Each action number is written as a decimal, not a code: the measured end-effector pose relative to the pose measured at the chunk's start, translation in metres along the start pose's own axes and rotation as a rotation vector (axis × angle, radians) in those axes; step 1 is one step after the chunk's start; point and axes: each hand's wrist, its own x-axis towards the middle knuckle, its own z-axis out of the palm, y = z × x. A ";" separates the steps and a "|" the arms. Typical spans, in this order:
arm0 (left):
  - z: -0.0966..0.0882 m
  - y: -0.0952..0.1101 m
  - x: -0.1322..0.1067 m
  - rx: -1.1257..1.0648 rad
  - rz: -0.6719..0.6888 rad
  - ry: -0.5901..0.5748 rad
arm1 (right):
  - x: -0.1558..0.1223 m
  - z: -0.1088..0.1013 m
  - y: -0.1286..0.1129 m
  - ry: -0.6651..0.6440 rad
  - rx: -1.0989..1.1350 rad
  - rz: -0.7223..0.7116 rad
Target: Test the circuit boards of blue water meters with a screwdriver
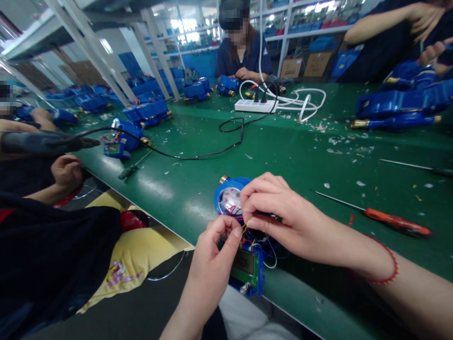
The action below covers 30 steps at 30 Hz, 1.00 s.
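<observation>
A blue water meter with a clear round dial lies at the near edge of the green table. Its green circuit board with a display hangs off the edge, joined by thin coloured wires. My left hand is closed in a pinch on the wires just above the board. My right hand reaches across the meter, fingers closed on a small dark part beside the wires. A red cord bracelet circles my right wrist.
An orange-handled screwdriver lies right of my hands. A white power strip with cables sits farther back. Blue meters are piled left and right. People work across the table and on my left. White scraps litter the surface.
</observation>
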 end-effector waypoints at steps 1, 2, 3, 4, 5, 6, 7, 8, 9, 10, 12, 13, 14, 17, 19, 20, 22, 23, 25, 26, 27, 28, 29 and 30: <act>0.000 0.000 0.000 -0.017 -0.003 -0.007 | -0.001 0.000 0.000 0.020 0.009 0.008; 0.000 -0.001 -0.001 -0.045 -0.005 -0.014 | -0.001 0.001 0.001 0.043 -0.014 0.012; 0.000 -0.001 -0.001 -0.079 -0.010 -0.021 | -0.003 0.001 0.002 0.058 -0.056 0.011; 0.001 -0.001 -0.001 -0.114 -0.017 -0.027 | -0.004 0.002 0.002 0.060 -0.106 0.002; 0.001 -0.001 -0.002 -0.146 -0.027 -0.028 | -0.006 0.002 0.003 0.047 -0.158 -0.015; 0.001 -0.001 -0.002 -0.170 -0.036 -0.030 | -0.008 0.003 0.003 0.024 -0.210 -0.033; 0.002 -0.001 -0.002 -0.186 -0.040 -0.028 | -0.009 0.004 0.004 0.000 -0.261 -0.055; 0.002 -0.001 -0.001 -0.196 -0.040 -0.025 | -0.010 0.004 0.004 -0.021 -0.314 -0.075; 0.003 0.000 -0.001 -0.199 -0.041 -0.024 | -0.010 0.005 0.004 -0.036 -0.365 -0.091; 0.003 0.000 0.000 -0.202 -0.041 -0.023 | -0.010 0.007 0.004 -0.045 -0.410 -0.103; 0.004 0.002 0.001 -0.207 -0.043 -0.022 | -0.009 0.010 0.005 -0.057 -0.463 -0.115; 0.004 0.003 0.001 -0.207 -0.044 -0.020 | -0.008 0.011 0.006 -0.057 -0.462 -0.119; 0.004 0.004 0.002 -0.199 -0.040 -0.018 | -0.008 0.012 0.006 -0.046 -0.440 -0.115; 0.000 0.005 0.003 -0.087 0.002 -0.024 | -0.006 0.013 0.004 0.052 -0.270 -0.065; -0.003 0.005 0.003 0.022 0.013 -0.045 | -0.005 0.008 0.003 0.155 -0.060 0.023; -0.004 0.005 0.003 0.052 0.006 -0.055 | -0.004 0.005 0.002 0.222 0.053 0.069; -0.006 0.003 0.004 0.034 -0.035 -0.058 | -0.003 -0.001 0.003 0.366 0.234 0.146; -0.006 0.003 0.004 -0.003 -0.056 -0.050 | -0.003 -0.003 0.004 0.427 0.285 0.180; -0.005 0.002 0.005 -0.069 -0.090 -0.039 | -0.004 -0.005 0.008 0.476 0.321 0.250; -0.004 0.001 0.006 -0.088 -0.098 -0.033 | -0.006 -0.005 0.010 0.461 0.329 0.286; -0.002 0.001 0.007 -0.097 -0.101 -0.022 | -0.007 -0.004 0.011 0.433 0.331 0.312; -0.001 0.001 0.008 -0.097 -0.099 -0.007 | -0.010 -0.002 0.011 0.401 0.320 0.319; 0.000 0.000 0.009 -0.091 -0.096 0.013 | -0.012 0.000 0.011 0.370 0.292 0.308; 0.002 0.000 0.010 -0.084 -0.089 0.038 | -0.014 0.001 0.011 0.347 0.249 0.280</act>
